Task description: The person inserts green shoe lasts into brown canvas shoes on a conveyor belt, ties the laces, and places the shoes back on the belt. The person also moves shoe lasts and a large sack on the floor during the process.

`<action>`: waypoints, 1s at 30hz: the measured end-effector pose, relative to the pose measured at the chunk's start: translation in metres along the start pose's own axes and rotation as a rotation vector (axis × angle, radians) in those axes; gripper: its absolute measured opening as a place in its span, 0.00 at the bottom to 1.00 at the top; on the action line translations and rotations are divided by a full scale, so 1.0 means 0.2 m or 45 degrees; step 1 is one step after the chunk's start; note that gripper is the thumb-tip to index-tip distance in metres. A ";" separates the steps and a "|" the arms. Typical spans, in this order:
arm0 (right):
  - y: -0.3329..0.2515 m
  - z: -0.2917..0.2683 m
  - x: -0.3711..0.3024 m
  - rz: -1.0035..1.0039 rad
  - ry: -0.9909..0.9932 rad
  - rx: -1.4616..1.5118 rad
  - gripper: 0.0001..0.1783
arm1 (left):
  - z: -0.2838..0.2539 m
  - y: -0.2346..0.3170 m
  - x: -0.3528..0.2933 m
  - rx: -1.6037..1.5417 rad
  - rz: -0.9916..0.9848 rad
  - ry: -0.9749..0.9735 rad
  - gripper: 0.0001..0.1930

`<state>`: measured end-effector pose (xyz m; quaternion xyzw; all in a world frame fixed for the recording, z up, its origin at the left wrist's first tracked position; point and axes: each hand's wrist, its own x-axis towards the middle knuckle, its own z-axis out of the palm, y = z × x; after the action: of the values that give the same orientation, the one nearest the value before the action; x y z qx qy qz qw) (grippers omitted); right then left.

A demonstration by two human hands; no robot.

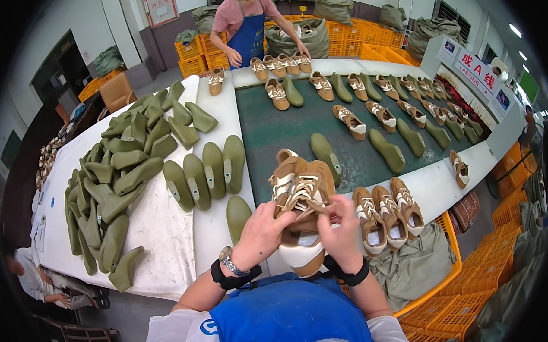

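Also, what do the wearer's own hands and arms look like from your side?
Both are gloveless. The left hand has a silver metal watch at the wrist, with a black band behind it. The right hand has only a matching black wristband. White sleeves end above the forearms.

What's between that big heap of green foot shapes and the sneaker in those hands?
In the head view, a row of four green foot shapes lies between them on the white tabletop, with a single shape nearer the left hand.
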<state>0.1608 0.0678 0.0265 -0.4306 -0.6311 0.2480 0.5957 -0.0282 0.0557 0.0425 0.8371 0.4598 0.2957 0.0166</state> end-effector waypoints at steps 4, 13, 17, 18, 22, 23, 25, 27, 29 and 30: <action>0.05 -0.03 0.02 0.255 0.041 0.221 0.22 | -0.03 -0.02 -0.02 -0.026 -0.015 -0.043 0.13; -0.13 0.04 -0.05 -0.338 -0.245 -0.451 0.16 | -0.01 -0.07 -0.03 0.109 -0.150 0.280 0.17; -0.19 0.04 -0.11 -0.509 -0.404 -0.462 0.17 | 0.02 -0.10 -0.03 0.151 -0.192 0.313 0.19; -0.18 0.04 -0.12 -0.563 -0.441 -0.478 0.20 | 0.03 -0.11 -0.02 0.179 -0.207 0.306 0.19; -0.14 0.07 -0.11 -0.573 -0.671 -0.574 0.22 | 0.06 -0.15 -0.01 0.173 -0.225 0.264 0.19; -0.12 0.08 -0.09 -0.537 -0.718 -0.579 0.21 | 0.07 -0.16 -0.01 0.173 -0.231 0.243 0.18; -0.07 0.07 -0.03 -0.461 -0.833 -0.616 0.19 | 0.08 -0.18 0.00 0.159 -0.283 0.218 0.17; 0.01 0.07 0.06 -0.368 -0.918 -0.622 0.19 | 0.08 -0.22 -0.02 0.135 -0.374 0.218 0.17; 0.10 0.09 0.15 -0.358 -0.962 -0.596 0.19 | 0.08 -0.25 -0.04 0.075 -0.505 0.106 0.23; 0.15 0.11 0.19 -0.400 -0.964 -0.564 0.19 | 0.08 -0.28 -0.06 0.017 -0.549 0.099 0.25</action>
<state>0.1503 0.1197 0.0178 -0.3260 -0.8994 0.1537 0.2475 -0.0665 0.0824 0.0074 0.7075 0.6304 0.3144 0.0561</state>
